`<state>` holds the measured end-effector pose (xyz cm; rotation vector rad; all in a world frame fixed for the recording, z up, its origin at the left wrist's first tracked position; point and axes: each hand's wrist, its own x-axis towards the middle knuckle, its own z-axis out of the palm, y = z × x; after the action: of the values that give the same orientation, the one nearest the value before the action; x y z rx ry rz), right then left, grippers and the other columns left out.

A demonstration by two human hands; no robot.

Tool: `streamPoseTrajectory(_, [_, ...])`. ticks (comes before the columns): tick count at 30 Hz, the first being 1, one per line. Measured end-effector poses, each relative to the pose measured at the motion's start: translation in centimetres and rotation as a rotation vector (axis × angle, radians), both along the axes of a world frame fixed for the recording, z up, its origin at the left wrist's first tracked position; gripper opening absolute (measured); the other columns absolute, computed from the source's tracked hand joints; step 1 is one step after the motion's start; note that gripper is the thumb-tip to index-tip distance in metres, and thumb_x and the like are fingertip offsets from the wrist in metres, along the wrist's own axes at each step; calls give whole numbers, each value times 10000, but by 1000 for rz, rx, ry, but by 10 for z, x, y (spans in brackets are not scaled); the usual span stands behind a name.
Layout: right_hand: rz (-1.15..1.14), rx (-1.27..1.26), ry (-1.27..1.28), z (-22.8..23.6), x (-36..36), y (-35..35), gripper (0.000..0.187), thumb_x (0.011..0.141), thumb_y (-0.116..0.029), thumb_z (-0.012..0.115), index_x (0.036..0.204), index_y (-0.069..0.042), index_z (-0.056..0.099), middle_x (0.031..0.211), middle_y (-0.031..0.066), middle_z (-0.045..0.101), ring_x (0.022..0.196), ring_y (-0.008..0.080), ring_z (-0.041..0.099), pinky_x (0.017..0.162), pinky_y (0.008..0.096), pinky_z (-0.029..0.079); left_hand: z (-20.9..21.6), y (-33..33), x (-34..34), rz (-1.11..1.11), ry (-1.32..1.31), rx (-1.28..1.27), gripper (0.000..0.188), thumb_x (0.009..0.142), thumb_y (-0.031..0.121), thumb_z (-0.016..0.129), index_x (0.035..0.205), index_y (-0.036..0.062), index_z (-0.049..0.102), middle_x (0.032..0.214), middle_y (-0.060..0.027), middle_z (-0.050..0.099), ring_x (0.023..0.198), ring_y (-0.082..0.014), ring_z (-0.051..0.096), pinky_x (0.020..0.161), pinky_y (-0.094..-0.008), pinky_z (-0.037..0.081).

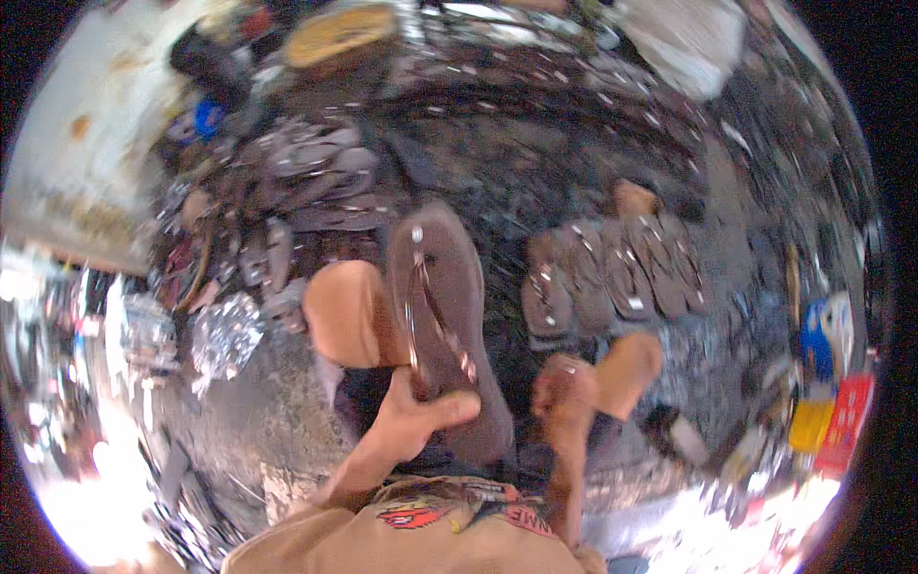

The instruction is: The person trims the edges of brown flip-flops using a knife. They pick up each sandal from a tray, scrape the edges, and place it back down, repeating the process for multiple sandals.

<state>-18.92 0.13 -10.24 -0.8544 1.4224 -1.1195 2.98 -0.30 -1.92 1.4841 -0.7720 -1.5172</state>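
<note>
My left hand grips a dark brown sandal near its heel end, thumb across the top. The sandal tilts up in front of me, its sole long and its glossy strap running along the upper face. To its right, my right hand is curled closed and slightly blurred; whatever its fingers hold, if anything, does not show. Beyond it, several similar brown sandals lie side by side on the dark ground. Rounded tan shapes, probably my bare knees, flank the hands: one left, one right.
A heap of brown sandals lies at the far left, with a crumpled shiny clear bag nearer. At the back are a round yellowish block and a white sack. A red-and-yellow package sits at the right edge.
</note>
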Motion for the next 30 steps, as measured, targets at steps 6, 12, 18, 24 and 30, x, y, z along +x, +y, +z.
streamPoseTrajectory(6, [-861, -38, 244, 10, -132, 124, 565, 1022, -656, 368, 842, -139, 507, 612, -37, 399, 472, 102, 378, 409, 257, 328, 43, -179, 90, 585, 780, -361, 566, 871, 468, 753, 1228, 78, 552, 1071, -98, 646, 1020, -286, 636, 945, -496, 520])
streamPoseTrajectory(12, [-1101, -71, 62, 39, -138, 166, 476, 1027, -587, 420, 967, -128, 534, 714, -40, 428, 510, 92, 372, 442, 236, 345, -213, -184, -52, 166, -465, -71, 1343, 625, 634, 882, 1512, -100, 191, 1429, -293, 467, 1335, -446, 472, 1128, -518, 388])
streamPoseTrajectory(18, [-1147, -82, 152, 33, -137, 188, 410, 1030, -536, 457, 1046, -136, 543, 763, -37, 435, 534, 85, 381, 446, 233, 352, -241, -142, -175, -162, -314, 283, 1328, 472, 536, 989, 1412, -134, 332, 1435, -294, 486, 1301, -356, 530, 1082, -416, 450])
streamPoseTrajectory(24, [-866, 48, 557, -3, -109, 160, 291, 1040, -339, 536, 1213, -106, 509, 804, -23, 481, 554, 74, 437, 465, 230, 376, -202, -95, -207, -288, 133, 128, 839, 735, 219, 898, 1325, 79, 319, 1267, -181, 522, 1045, -337, 639, 556, -439, 647])
streamPoseTrajectory(30, [-546, 104, 118, 5, -51, 89, 266, 1041, -247, 554, 1184, -25, 525, 669, 37, 515, 545, 125, 490, 491, 287, 395, -201, -142, -189, -192, 54, 17, 659, 708, 278, 937, 1206, -46, 653, 1109, -111, 708, 972, -205, 660, 894, -353, 514])
